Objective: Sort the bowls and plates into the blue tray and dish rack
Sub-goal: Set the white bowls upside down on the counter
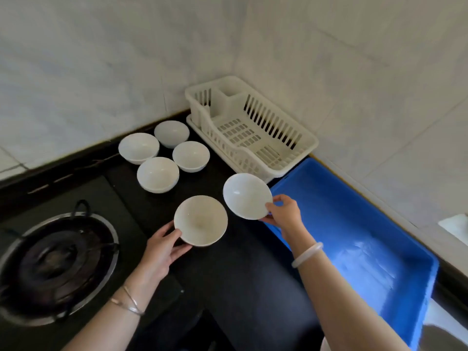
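The left hand point(162, 252) grasps a round white ceramic bowl point(200, 220) by its near rim, thumb on the edge and fingers point(181, 250) curled beneath it, the bowl upright over the black bench point(243, 274). The right hand point(285, 215) grasps a second white ceramic bowl point(247, 196) by its right rim, thumb and fingers point(276, 198) pinching the edge; this bowl is tilted, its hollow facing the camera, and nothing shows inside either bowl.

Just right of the right fingers lies the rectangular blue plastic tray point(367, 239), set along the tiled wall; its floor is bare apart from a pale sheen. Beyond the right fingers, in the corner, stands the cream slotted plastic dish rack point(250, 130) on its drip base, with its slots and small cutlery compartment holding nothing visible. The tilted bowl hangs between the rack's near corner and the tray's far left edge.

Beyond the left fingers, four more white bowls point(158, 174) sit upright on the bench in a tight cluster, each with nothing in it. Left of the left fingers is a round gas burner point(55, 264) with a metal ring.
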`<state>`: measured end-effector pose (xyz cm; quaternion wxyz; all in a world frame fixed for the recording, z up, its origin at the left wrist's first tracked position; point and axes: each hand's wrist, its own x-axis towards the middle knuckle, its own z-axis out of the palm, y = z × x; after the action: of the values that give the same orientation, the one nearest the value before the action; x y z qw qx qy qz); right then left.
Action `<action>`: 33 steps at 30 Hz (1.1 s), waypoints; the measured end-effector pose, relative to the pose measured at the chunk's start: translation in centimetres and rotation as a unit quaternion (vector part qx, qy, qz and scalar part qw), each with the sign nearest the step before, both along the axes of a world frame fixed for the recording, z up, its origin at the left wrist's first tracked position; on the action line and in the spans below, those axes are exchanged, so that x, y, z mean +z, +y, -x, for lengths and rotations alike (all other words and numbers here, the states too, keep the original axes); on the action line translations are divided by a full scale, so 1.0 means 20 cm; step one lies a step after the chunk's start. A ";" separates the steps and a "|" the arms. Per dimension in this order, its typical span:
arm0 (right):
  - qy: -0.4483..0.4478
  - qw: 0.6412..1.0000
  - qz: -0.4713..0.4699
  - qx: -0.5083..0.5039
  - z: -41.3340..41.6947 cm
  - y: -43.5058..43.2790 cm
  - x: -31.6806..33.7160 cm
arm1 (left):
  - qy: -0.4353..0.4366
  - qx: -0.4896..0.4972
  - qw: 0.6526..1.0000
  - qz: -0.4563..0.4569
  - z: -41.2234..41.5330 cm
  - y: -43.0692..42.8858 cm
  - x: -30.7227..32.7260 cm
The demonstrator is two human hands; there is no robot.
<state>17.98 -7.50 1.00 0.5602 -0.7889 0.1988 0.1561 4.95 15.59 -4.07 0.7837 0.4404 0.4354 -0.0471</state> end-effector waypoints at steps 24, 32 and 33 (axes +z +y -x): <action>0.062 0.997 -0.038 -0.041 -0.27 0.47 -0.35 | 0.028 0.161 0.985 0.061 -0.16 0.18 -0.13; 0.074 0.994 -0.060 -0.044 -0.28 0.51 -0.35 | 0.027 0.171 0.984 0.046 -0.15 0.15 -0.13; 0.076 0.994 -0.064 -0.045 -0.28 0.51 -0.35 | 0.028 0.174 0.983 0.043 -0.15 0.15 -0.13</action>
<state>23.59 2.70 -5.95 0.5990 -0.7277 0.2659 0.2025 8.01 18.54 -6.61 0.7857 0.3219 0.5250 0.0589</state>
